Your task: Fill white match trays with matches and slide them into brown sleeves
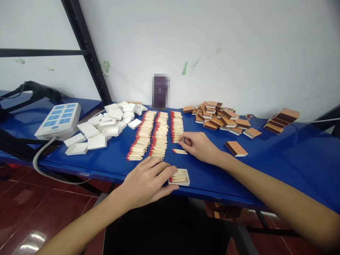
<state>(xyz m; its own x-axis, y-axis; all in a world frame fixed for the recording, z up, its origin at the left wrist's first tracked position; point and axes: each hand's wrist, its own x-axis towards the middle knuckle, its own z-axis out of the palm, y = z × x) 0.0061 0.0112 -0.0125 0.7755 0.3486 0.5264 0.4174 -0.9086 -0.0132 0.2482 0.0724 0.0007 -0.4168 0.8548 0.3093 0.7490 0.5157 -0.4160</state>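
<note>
At the table's front edge, my left hand [152,182] grips a white matchbox tray [188,177] by its left end, thumb in front and fingers behind. Red-tipped matches [179,176] lie inside that tray. My right hand [200,146] is closed in a pinch at the near end of the right-hand row of matches [176,124]; what sits between its fingertips is hidden. Just below them lies a small loose group of matches [180,151]. Two longer match rows, one on the left [142,136] and one in the middle [160,136], run away from me.
White empty trays [97,129] are heaped on the left, by a power strip [60,120]. Brown matchbox sleeves [220,117] pile up at the back right, with a stack [283,120] farther right and one sleeve [236,148] nearer. A black metal frame [87,53] rises at left.
</note>
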